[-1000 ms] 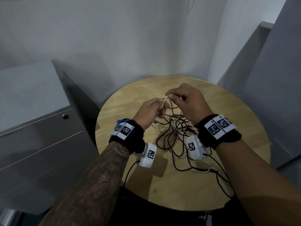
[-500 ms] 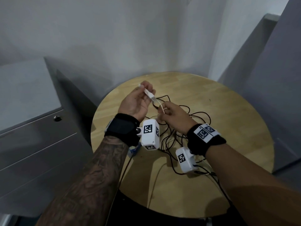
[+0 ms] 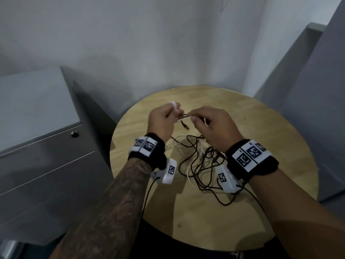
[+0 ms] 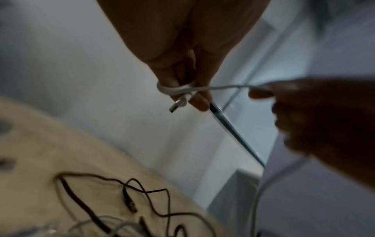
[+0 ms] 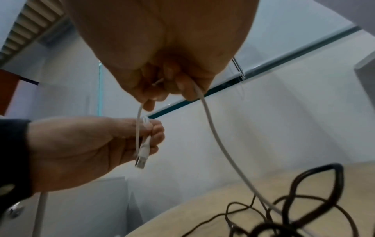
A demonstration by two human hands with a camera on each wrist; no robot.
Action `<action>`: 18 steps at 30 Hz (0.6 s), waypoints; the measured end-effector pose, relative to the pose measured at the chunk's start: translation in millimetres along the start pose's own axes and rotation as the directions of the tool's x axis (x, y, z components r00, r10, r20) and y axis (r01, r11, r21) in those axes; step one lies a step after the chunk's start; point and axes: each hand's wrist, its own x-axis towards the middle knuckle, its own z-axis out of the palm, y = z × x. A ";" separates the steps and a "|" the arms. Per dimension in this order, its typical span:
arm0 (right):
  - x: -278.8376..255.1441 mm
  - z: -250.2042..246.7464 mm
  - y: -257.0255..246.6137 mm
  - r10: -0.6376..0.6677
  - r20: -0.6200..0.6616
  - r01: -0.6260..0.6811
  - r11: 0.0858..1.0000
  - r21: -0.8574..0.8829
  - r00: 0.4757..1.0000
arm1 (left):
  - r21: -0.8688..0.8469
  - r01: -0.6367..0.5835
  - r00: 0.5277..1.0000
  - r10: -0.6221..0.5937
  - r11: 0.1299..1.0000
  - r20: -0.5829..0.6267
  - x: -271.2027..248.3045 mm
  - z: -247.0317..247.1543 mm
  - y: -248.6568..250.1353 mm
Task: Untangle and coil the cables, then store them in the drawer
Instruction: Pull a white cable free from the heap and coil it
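Observation:
Both hands are raised over a round wooden table (image 3: 261, 128). My left hand (image 3: 164, 118) holds the USB plug end of a white cable (image 4: 178, 102), with a turn of that cable looped round its fingers (image 4: 174, 89). My right hand (image 3: 212, 124) pinches the same white cable (image 5: 213, 128) a short way along, and the rest hangs down to the table. A tangle of black cables (image 3: 201, 161) mixed with white strands lies on the table below the hands. One black plug (image 3: 184, 126) lies between the hands.
A grey drawer cabinet (image 3: 46, 165) with a round lock (image 3: 75, 134) stands left of the table, its drawers closed. Grey panels (image 3: 308, 109) stand to the right. White walls meet in a corner behind the table.
The left hand has turned palm down and a loop of white cable now sits round its fingers. The right hand has risen level with it and holds the cable close by.

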 end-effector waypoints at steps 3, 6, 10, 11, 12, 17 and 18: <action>9.2 -5.7 8.1 -0.030 -0.198 0.032 0.999 0.008 0.980 | 0.141 -0.049 0.965 0.010 0.989 0.263 -16.8 8.4 12.3; 11.5 -7.5 19.5 -0.018 -0.256 0.021 1.000 0.009 0.966 | 0.035 0.092 0.926 -0.098 0.995 0.365 -22.1 14.1 24.9; 3.4 1.9 28.2 0.148 -0.117 -0.114 0.959 0.260 0.982 | -0.457 0.541 0.812 -0.298 0.706 0.502 -26.8 11.7 44.5; -0.4 5.2 29.4 0.189 -0.032 -0.169 0.933 0.319 0.981 | -0.598 0.594 0.797 -0.296 0.538 0.527 -27.5 9.8 48.9; -5.1 8.7 30.3 0.210 0.058 -0.217 0.916 0.338 0.976 | -0.703 0.594 0.804 -0.294 0.391 0.516 -27.1 8.2 51.7; -21.9 17.9 32.1 0.271 0.432 -0.319 0.947 0.043 0.860 | -0.921 0.266 0.916 -0.373 0.283 0.150 -1.7 -11.9 41.0; -23.2 15.7 31.2 0.289 0.442 -0.324 0.946 0.005 0.849 | -0.909 0.209 0.932 -0.356 0.361 0.073 5.0 -19.4 33.8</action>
